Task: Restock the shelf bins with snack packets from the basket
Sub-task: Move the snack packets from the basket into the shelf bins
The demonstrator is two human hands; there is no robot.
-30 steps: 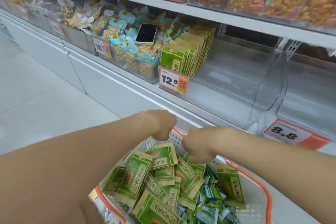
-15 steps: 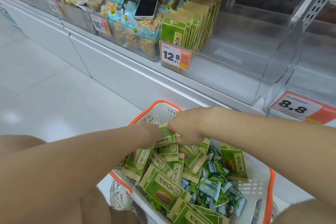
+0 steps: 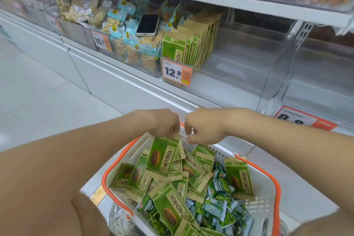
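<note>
A white basket with an orange rim (image 3: 276, 188) sits low in front of me, full of green seed packets (image 3: 173, 209) and small green-and-white sachets (image 3: 220, 207). My left hand (image 3: 162, 122) pinches the top edge of a small bunch of green packets (image 3: 162, 157), which hangs upright over the basket's far end. Close beside it, my right hand (image 3: 205, 126) has its fingers curled at the bunch's top corner; whether it grips is unclear. On the shelf, a clear bin (image 3: 239, 74) tagged 12.8 (image 3: 177, 72) holds a row of upright green packets (image 3: 191, 44) at its left end.
A phone (image 3: 147, 24) lies on nut bags in the bin to the left, tagged 16.5. Another clear bin (image 3: 325, 74), tagged 8.8, stands at the right. An upper shelf (image 3: 229, 0) overhangs the bins. White tiled floor spreads to the left.
Both hands have risen from the pile with a bunch of green packets, now hanging upright from my left hand. The camera has tilted back up toward the shelf.
</note>
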